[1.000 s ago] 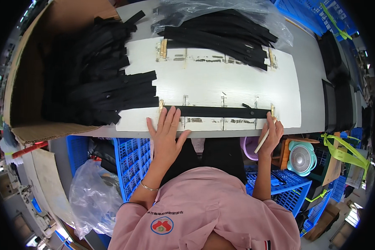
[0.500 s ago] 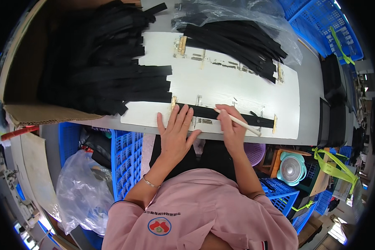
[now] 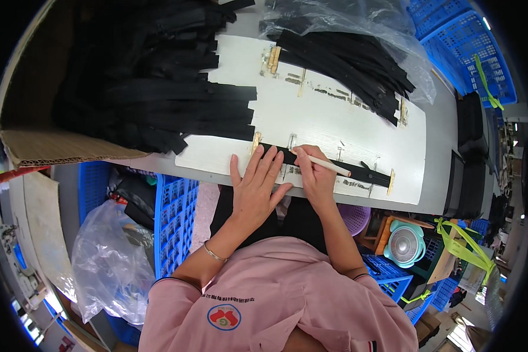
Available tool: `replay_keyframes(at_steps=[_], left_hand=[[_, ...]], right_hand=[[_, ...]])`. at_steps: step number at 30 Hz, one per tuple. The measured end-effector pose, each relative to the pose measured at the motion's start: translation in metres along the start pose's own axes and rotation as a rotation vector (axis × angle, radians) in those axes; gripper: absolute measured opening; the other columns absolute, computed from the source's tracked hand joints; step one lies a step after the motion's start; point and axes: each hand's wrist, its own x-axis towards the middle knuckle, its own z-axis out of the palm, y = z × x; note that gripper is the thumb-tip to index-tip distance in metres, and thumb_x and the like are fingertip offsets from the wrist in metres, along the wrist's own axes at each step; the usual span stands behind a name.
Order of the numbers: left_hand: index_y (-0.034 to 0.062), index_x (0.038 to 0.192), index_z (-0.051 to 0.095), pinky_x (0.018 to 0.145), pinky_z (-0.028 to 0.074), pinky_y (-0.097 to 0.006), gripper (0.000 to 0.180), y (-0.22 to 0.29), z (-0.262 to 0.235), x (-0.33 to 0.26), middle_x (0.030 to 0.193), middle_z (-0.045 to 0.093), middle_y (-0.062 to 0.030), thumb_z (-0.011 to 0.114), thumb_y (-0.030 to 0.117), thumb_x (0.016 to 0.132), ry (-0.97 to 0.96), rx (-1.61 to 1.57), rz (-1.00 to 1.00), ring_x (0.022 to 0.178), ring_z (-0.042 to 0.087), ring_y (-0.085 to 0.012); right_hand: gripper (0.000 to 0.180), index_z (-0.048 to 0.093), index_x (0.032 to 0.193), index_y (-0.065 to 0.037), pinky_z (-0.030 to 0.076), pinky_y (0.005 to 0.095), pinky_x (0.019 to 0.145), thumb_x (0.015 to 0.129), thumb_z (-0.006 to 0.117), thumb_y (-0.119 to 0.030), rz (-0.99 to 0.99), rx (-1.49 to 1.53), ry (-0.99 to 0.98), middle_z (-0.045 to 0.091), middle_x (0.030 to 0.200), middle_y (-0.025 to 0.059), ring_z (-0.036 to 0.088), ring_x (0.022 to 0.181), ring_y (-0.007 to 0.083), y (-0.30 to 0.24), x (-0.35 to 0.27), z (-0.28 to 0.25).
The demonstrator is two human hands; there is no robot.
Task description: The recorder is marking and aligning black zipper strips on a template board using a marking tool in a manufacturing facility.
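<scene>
Pressing evenly on the long, narrow black fabric strip (image 3: 371, 175), which runs rightward from under the flat, open left hand (image 3: 254, 189), should steady it (fingertips seem enough) for the slim off-white pen-like stick (image 3: 332, 166) pinched in the right hand (image 3: 318, 183).

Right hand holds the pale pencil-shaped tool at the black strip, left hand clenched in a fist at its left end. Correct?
No fist: the head view shows the left hand open, fingers extended, at the black strip's left end. The right hand does hold the pale pencil-shaped tool there.
</scene>
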Motion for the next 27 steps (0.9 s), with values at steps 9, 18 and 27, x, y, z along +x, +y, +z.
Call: replay_keyframes(at_steps=[9,18,27], left_hand=[[0.0093,0.147,0.055,0.121,0.009,-0.061,0.067,0.001,0.000,0.001,0.152,0.052,-0.0080,0.075,0.038,0.089,-0.013,0.018,-0.007,0.145,0.043,-0.0281],[0.0101,0.147,0.055,0.121,0.009,-0.061,0.068,0.001,0.001,0.000,0.152,0.052,-0.0074,0.075,0.039,0.089,-0.025,0.023,-0.014,0.146,0.042,-0.0283],[0.0111,0.148,0.054,0.122,0.007,-0.060,0.068,0.003,0.001,0.000,0.153,0.051,-0.0064,0.076,0.037,0.090,-0.058,0.042,-0.027,0.147,0.039,-0.0280]], right_hand=[[0.015,0.070,0.097,0.004,0.046,0.0284,0.059,0.100,0.062,-0.009,0.049,0.042,-0.070,0.067,0.077,0.0092,0.060,0.066,0.0129,-0.003,-0.002,-0.009],[0.017,0.071,0.089,0.004,0.047,0.0286,0.059,0.099,0.062,-0.006,-0.007,0.068,-0.121,0.070,0.078,0.0104,0.061,0.063,0.0145,-0.003,-0.001,-0.008],[0.019,0.070,0.088,0.004,0.044,0.0258,0.058,0.099,0.059,-0.006,0.037,0.169,0.034,0.064,0.073,0.0035,0.055,0.064,0.0080,0.001,-0.010,-0.051]])
